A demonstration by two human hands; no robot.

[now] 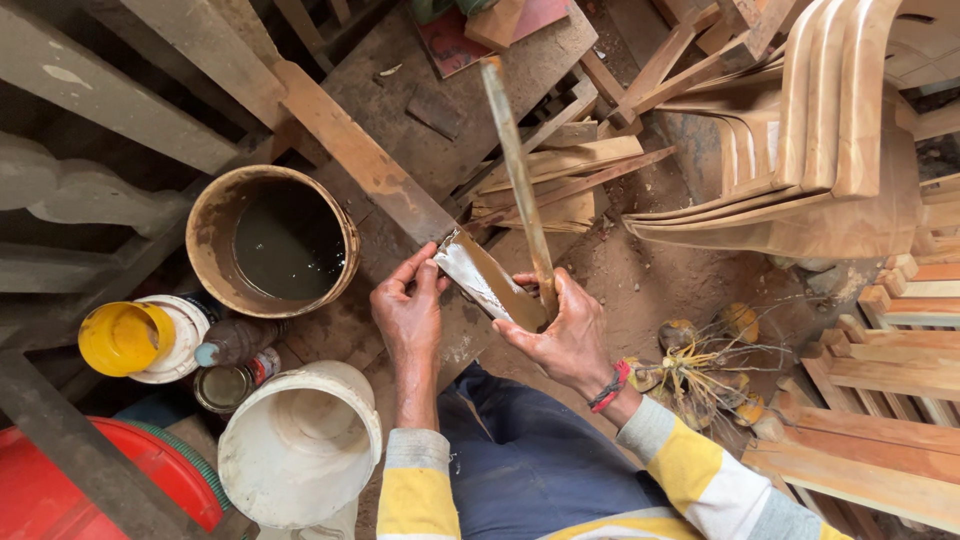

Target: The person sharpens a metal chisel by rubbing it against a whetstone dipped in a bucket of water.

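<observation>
My left hand (408,312) pinches the near-left end of a small flat wooden piece (488,280) smeared with pale grey-white paste. My right hand (565,335) supports the other end of that piece and also grips a long thin wooden stick (518,170) that rises away from me, tilted slightly left. Both hands are held above my blue-trousered lap. A red thread band circles my right wrist. My sleeves are yellow and grey striped.
A brown bucket (272,240) of dark liquid stands at left. Nearer are a white bucket (300,445), a yellow-lidded tub (125,338), a small tin (226,385) and a red basin (60,490). Stacked plastic chairs (810,130) and wooden slats (880,400) lie at right.
</observation>
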